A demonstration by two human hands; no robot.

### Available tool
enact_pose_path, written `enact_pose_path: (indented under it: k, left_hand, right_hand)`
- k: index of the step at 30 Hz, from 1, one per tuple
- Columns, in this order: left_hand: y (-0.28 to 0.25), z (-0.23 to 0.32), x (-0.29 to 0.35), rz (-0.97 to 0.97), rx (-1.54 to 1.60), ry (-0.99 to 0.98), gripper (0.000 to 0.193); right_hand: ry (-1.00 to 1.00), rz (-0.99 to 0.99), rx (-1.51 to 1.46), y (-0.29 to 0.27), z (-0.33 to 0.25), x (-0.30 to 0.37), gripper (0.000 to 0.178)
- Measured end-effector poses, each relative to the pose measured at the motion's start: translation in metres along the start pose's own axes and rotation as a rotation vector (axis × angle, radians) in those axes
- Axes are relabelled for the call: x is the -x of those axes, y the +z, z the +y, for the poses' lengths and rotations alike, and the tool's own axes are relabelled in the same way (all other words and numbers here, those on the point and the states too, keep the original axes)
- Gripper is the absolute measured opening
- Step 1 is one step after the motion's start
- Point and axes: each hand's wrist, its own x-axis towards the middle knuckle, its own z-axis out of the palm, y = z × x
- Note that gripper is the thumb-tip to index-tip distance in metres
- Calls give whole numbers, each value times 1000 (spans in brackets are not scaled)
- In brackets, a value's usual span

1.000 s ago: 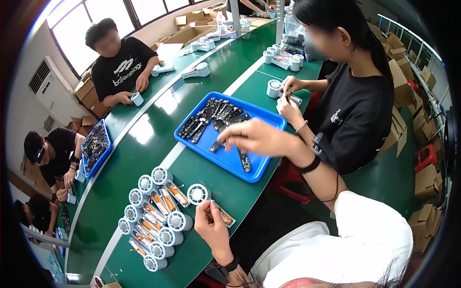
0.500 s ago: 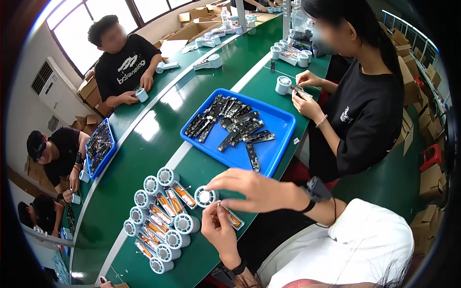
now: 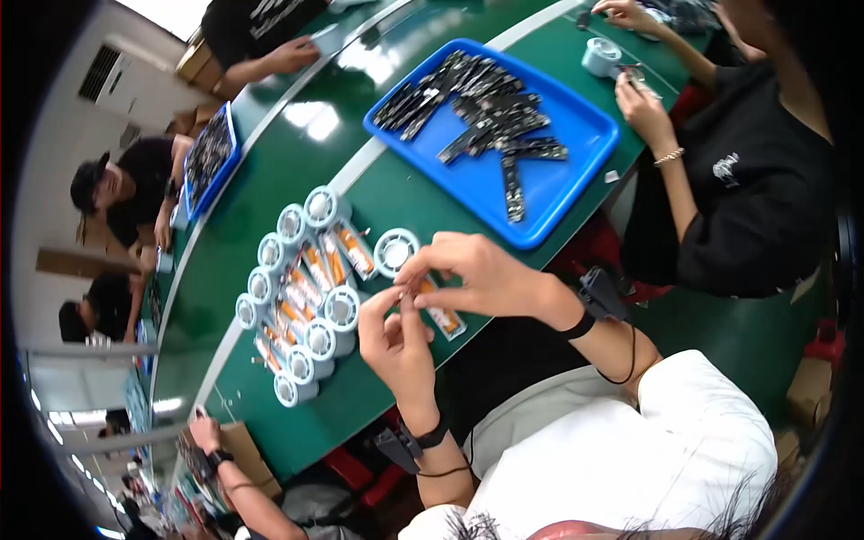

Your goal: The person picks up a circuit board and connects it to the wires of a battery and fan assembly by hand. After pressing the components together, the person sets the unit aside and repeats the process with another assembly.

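My left hand (image 3: pixel 396 346) and my right hand (image 3: pixel 490 281) meet fingertip to fingertip at the table's near edge. Both pinch at a tiny light-coloured part, too small and blurred to name. Just beneath them lies a light-blue handheld fan (image 3: pixel 396 251) with a round head. Its open handle (image 3: pixel 445 319) shows orange and white inside, and my fingers cover its middle. To the left, several similar fans (image 3: pixel 342 309) lie in two rows, heads outward, with orange-and-white batteries and wires in their handles.
A blue tray (image 3: pixel 576 184) of black circuit boards (image 3: pixel 513 184) stands beyond my hands. At the right a co-worker's hand (image 3: pixel 643 112) is by another fan (image 3: pixel 601 58). A second blue tray (image 3: pixel 232 157) and more people are across the green table (image 3: pixel 360 409).
The view has tilted down, so table things sit higher in the picture. My right fingers have come down from above and now pinch together with my left fingertips.
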Motion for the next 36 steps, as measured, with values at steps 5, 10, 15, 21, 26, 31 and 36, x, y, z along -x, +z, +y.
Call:
enact_pose_path:
  k: [5,10,15,21,26,31,36]
  left_hand:
    - [-12,1,0,1,-89,-81,12]
    - [-20,8,4,-20,-196,-77,14]
    - [-21,15,1,-33,-402,131,14]
    - [-22,16,-6,-73,-514,168,12]
    - [-21,11,4,-110,-386,-45,13]
    - [-21,1,1,-138,-225,-141,12]
    - [-21,5,8,-96,-6,-307,8]
  right_hand:
    - [111,-67,-97,6,9,-8,21]
    - [-18,-41,-25,15,18,-4,15]
    - [-114,7,18,18,22,-3,13]
    - [-180,7,157,13,21,-5,14]
    - [-307,-58,207,16,25,-6,16]
    - [-323,-39,204,16,29,0,18]
    - [-398,11,240,21,29,1,21]
